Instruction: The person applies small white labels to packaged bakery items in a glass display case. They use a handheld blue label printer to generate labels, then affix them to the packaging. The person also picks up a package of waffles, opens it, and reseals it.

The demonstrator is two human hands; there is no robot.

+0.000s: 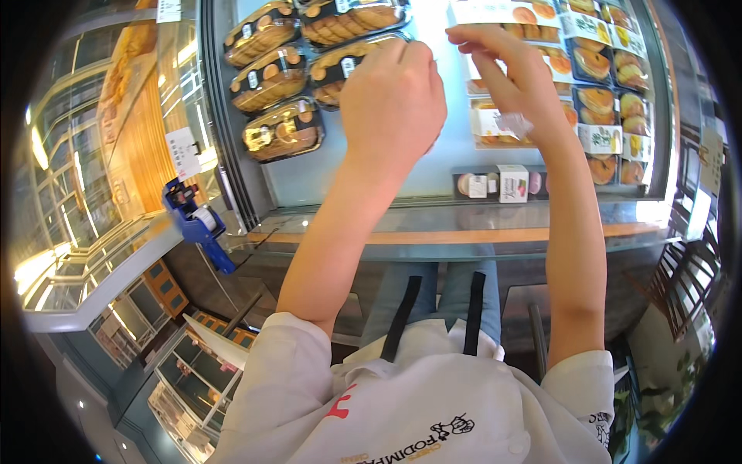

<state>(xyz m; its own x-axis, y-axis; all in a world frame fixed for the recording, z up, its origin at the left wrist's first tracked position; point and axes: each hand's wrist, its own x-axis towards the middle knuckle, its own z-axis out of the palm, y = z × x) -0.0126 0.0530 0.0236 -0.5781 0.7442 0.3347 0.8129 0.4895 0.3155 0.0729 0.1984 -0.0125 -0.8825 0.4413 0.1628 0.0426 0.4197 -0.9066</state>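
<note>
Both my arms reach over a glass display case of packaged baked goods. My left hand [394,95] is curled into a loose fist beside the clear packs of cookies [269,78]; its fingers are turned under, so whether it holds something is hidden. My right hand [513,75] is raised above the banded pastry packs, thumb and fingers apart. A crumpled piece of clear plastic [515,124] lies against its wrist. Below it, a long pack of macarons [481,184] with a small white box [513,184] rests near the front edge. Round buns in trays [596,104] stand at the right.
A blue handheld price labeler [200,223] rests at the case's front left corner. The glass front edge with an orange strip [429,238] crosses before my body. A lit bread shelf [139,116] stands left, a dark slatted chair [675,284] right.
</note>
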